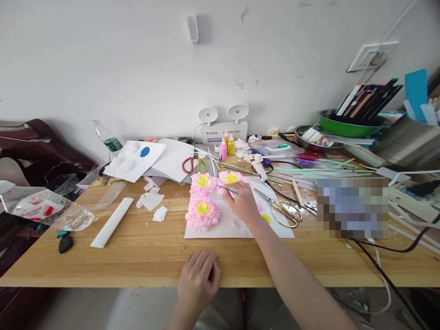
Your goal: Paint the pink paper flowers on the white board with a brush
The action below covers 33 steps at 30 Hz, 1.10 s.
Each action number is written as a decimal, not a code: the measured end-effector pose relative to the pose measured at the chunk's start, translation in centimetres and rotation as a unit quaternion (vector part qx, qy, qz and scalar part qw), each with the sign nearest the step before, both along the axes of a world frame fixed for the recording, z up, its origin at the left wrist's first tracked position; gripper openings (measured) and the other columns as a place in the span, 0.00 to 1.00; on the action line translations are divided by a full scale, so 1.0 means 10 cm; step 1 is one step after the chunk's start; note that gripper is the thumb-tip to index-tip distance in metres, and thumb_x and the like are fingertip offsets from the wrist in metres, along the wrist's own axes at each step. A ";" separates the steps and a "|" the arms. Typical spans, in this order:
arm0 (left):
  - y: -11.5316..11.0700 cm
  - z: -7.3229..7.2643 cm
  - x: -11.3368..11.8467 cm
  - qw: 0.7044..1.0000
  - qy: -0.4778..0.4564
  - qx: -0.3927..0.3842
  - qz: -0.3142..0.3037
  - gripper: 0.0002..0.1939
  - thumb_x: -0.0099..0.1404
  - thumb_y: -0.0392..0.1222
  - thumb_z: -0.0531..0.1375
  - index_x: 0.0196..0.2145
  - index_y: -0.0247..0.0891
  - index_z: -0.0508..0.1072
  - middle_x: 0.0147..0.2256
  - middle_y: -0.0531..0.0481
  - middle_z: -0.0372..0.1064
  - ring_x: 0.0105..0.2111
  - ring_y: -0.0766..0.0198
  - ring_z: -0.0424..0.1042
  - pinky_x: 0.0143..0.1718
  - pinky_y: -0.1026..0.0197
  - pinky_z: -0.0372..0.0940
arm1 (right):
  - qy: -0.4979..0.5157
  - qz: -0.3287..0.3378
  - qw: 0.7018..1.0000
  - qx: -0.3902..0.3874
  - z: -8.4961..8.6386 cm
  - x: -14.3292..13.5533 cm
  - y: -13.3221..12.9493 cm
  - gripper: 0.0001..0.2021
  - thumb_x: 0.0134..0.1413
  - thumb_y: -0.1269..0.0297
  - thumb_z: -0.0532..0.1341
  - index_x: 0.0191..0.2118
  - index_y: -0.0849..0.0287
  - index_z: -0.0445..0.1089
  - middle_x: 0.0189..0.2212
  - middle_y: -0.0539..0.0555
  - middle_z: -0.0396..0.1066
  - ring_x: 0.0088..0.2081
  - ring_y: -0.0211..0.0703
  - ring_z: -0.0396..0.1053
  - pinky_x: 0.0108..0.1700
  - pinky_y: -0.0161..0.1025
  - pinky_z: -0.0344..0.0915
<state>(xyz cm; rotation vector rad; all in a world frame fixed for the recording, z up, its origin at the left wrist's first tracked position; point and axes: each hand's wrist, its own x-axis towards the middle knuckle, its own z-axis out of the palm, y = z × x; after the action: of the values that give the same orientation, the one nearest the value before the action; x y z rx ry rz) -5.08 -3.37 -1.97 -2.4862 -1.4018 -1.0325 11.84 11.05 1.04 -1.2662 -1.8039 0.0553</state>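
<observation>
My right hand (240,201) pinches a thin blue brush (231,190), its tip at the upper right pink flower (225,182). Two more fluffy pink flowers with yellow centres, one at the upper left (197,184) and a larger one below (202,223), lie on a white paper sheet (227,231). Pink and yellow paint patches (266,218) show on the sheet, right of my wrist. My left hand (199,276) rests at the table's front edge with its fingers curled together; no object shows in it.
Gold-handled scissors (287,213) lie at the sheet's right, near a white glue gun (258,167). Paint bottles (231,145) stand behind. Red-and-yellow-handled pliers (194,165), a plastic bottle (48,208) and a white roll (112,223) are to the left; a green bowl (347,126) holds pens.
</observation>
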 end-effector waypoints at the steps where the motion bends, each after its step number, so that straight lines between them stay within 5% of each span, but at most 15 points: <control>1: 0.00 0.00 0.00 1.000 0.001 -0.001 0.001 0.09 0.59 0.27 0.53 0.35 0.38 0.66 0.27 0.51 0.68 0.28 0.64 0.66 0.33 0.60 0.63 | 0.000 0.009 1.000 -0.005 0.01 0.00 0.00 0.09 0.54 0.71 0.55 0.34 0.56 0.73 0.32 0.54 0.75 0.38 0.47 0.68 0.41 0.45 0.60; 14: 0.01 0.00 0.00 1.000 -0.006 -0.001 -0.004 0.09 0.59 0.27 0.53 0.34 0.38 0.66 0.27 0.52 0.68 0.28 0.65 0.66 0.32 0.61 0.62 | 0.042 0.004 0.999 0.011 0.03 0.01 -0.01 0.09 0.52 0.73 0.55 0.33 0.57 0.72 0.31 0.53 0.75 0.38 0.48 0.68 0.41 0.45 0.61; 22: 0.01 0.00 0.00 1.000 -0.003 -0.003 0.000 0.09 0.59 0.27 0.53 0.35 0.38 0.66 0.27 0.51 0.68 0.28 0.64 0.66 0.32 0.61 0.62 | 0.271 0.014 0.960 -0.067 0.18 0.08 -0.04 0.08 0.53 0.62 0.56 0.32 0.57 0.71 0.33 0.53 0.74 0.35 0.43 0.69 0.37 0.40 0.64; 27: 0.01 0.00 -0.01 1.000 0.003 -0.001 -0.001 0.08 0.60 0.28 0.52 0.34 0.38 0.67 0.27 0.51 0.68 0.29 0.64 0.67 0.33 0.60 0.62 | 0.388 0.039 0.918 -0.068 0.32 0.42 -0.28 0.09 0.53 0.59 0.55 0.34 0.58 0.69 0.29 0.52 0.73 0.29 0.39 0.68 0.32 0.37 0.63; 33: 0.03 -0.01 -0.01 1.000 -0.001 -0.001 -0.008 0.08 0.60 0.28 0.53 0.34 0.38 0.67 0.27 0.51 0.68 0.29 0.64 0.67 0.33 0.60 0.62 | 0.364 -0.109 0.923 -0.063 0.09 0.90 -0.72 0.12 0.54 0.57 0.55 0.33 0.59 0.71 0.24 0.52 0.72 0.25 0.38 0.67 0.29 0.37 0.62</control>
<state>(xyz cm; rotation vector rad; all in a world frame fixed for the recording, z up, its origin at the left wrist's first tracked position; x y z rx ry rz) -5.22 -3.08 -2.05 -2.5043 -1.3860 -1.0358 20.82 3.86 1.95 -1.3009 -1.0259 0.4628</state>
